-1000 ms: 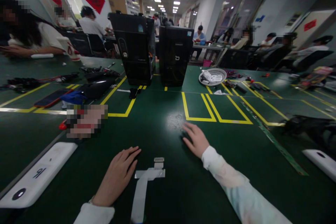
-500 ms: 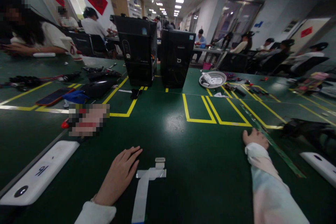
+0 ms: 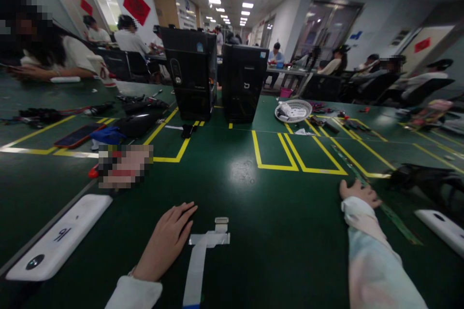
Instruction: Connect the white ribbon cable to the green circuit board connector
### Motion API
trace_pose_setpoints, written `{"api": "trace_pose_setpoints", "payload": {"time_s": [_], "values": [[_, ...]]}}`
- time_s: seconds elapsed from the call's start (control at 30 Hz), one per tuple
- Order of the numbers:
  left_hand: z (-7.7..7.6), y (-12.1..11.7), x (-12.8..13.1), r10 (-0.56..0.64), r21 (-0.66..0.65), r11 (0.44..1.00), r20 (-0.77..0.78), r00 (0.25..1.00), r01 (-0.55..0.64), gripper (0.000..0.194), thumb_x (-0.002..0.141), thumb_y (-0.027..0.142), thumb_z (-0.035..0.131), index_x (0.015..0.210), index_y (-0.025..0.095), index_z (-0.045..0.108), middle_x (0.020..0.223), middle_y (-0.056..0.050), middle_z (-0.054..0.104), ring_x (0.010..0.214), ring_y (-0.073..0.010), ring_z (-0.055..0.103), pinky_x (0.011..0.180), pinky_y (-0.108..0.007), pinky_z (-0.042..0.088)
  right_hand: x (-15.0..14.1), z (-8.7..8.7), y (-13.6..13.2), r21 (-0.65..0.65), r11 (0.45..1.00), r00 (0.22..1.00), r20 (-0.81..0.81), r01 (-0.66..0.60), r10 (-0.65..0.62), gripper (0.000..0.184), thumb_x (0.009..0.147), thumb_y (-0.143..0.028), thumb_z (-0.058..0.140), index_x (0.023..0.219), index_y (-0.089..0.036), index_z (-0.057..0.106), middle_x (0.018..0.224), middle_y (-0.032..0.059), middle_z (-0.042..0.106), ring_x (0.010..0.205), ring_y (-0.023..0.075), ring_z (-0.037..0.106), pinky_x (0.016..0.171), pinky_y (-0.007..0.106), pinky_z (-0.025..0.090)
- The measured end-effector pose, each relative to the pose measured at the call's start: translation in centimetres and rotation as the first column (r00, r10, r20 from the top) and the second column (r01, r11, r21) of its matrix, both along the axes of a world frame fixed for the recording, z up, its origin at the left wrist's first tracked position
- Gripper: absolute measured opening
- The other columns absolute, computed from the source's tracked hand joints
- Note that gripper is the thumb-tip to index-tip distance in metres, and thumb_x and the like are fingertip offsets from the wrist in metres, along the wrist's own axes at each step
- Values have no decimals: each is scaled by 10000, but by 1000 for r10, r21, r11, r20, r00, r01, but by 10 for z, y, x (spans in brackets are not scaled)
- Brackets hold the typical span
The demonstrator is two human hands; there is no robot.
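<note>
My left hand (image 3: 169, 237) lies flat on the green table, fingers stretched out and holding nothing. Just right of it is a white flat ribbon cable (image 3: 195, 270) with a connector (image 3: 221, 222) at its far end and a crosspiece that looks like clear tape (image 3: 197, 239). On the right, my right hand (image 3: 360, 194) is over the middle of a long, thin green circuit board strip (image 3: 398, 224). Its thumb is apart from the other fingers, whose tips reach across the strip. Part of the strip is hidden under this hand; whether the fingertips touch it, I cannot tell.
Two black computer towers (image 3: 244, 84) stand at the back. A white basket (image 3: 294, 111) holds small parts. White devices lie left (image 3: 60, 239) and right (image 3: 442, 227). Yellow tape (image 3: 279, 167) marks boxes on the table (image 3: 275, 222). A person (image 3: 47, 48) sits across on the left.
My right hand has shifted slightly right, further over the green strip, its fingers more spread. My left hand and the ribbon cable stay put.
</note>
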State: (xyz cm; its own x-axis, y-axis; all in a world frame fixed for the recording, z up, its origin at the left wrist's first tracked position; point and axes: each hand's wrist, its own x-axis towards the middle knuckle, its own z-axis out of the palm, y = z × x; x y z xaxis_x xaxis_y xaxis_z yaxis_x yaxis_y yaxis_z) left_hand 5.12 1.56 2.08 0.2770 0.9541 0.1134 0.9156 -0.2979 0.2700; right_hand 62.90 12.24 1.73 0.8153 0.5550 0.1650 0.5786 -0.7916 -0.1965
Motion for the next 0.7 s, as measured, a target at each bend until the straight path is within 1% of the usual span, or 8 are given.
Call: {"api": "trace_pose_setpoints", "payload": {"time_s": [0.13, 0.23, 0.3, 0.4, 0.5, 0.6, 0.7], "values": [[-2, 0, -1, 0, 14, 1000, 2, 1000, 0, 443, 948, 367, 377, 1371, 277, 473, 1416, -41, 510, 1291, -243, 472, 1077, -502, 378, 1, 2, -3, -19, 1000, 1000, 5, -13, 14, 633, 921, -499, 255, 1370, -94, 444, 1435, 250, 364, 1324, 368, 302, 1022, 537, 223], [-3, 1, -1, -8, 31, 999, 10, 1000, 7, 435, 947, 364, 389, 1364, 283, 482, 1409, -44, 518, 1285, -248, 479, 1065, -506, 388, 3, 3, -7, -26, 999, 999, 5, -42, 42, 663, 916, -511, 244, 1363, -67, 450, 1407, 266, 389, 1301, 386, 328, 994, 529, 262], [-4, 1, -1, -9, 31, 999, 13, 1000, 9, 438, 947, 368, 391, 1367, 282, 479, 1412, -47, 515, 1289, -251, 474, 1065, -511, 386, 5, 5, -10, -31, 997, 998, -2, -70, 70, 682, 914, -530, 233, 1379, -75, 436, 1412, 271, 385, 1296, 396, 332, 977, 540, 275], [-3, 2, -1, -9, 23, 1000, 12, 1000, 9, 441, 947, 371, 390, 1369, 279, 476, 1415, -49, 512, 1289, -254, 474, 1062, -517, 389, 11, 8, -15, -48, 991, 992, -23, -124, 123, 707, 906, -572, 238, 1410, -108, 413, 1446, 257, 359, 1315, 398, 315, 968, 563, 280], [-2, 1, -1, -7, 27, 1000, 14, 1000, 7, 435, 944, 360, 398, 1363, 283, 483, 1411, -45, 516, 1285, -250, 478, 1061, -507, 392, 15, 10, -20, -69, 983, 985, -44, -171, 168, 748, 898, -602, 247, 1430, -97, 390, 1465, 249, 344, 1330, 396, 306, 974, 567, 286], [-2, 1, -1, -9, 31, 999, 16, 1000, 9, 432, 943, 358, 403, 1361, 286, 485, 1409, -39, 518, 1282, -243, 481, 1071, -498, 384, 16, 12, -25, -70, 980, 982, -30, -187, 185, 743, 902, -594, 241, 1439, -98, 373, 1461, 240, 356, 1329, 385, 314, 995, 557, 279], [-2, 1, -1, -19, 31, 999, 18, 1000, 18, 437, 945, 363, 400, 1370, 288, 474, 1412, -37, 515, 1284, -238, 479, 1083, -492, 372, 12, 12, -28, -49, 981, 982, 22, -187, 188, 706, 910, -569, 239, 1438, -118, 369, 1501, 202, 305, 1379, 337, 235, 1038, 523, 251]]}}
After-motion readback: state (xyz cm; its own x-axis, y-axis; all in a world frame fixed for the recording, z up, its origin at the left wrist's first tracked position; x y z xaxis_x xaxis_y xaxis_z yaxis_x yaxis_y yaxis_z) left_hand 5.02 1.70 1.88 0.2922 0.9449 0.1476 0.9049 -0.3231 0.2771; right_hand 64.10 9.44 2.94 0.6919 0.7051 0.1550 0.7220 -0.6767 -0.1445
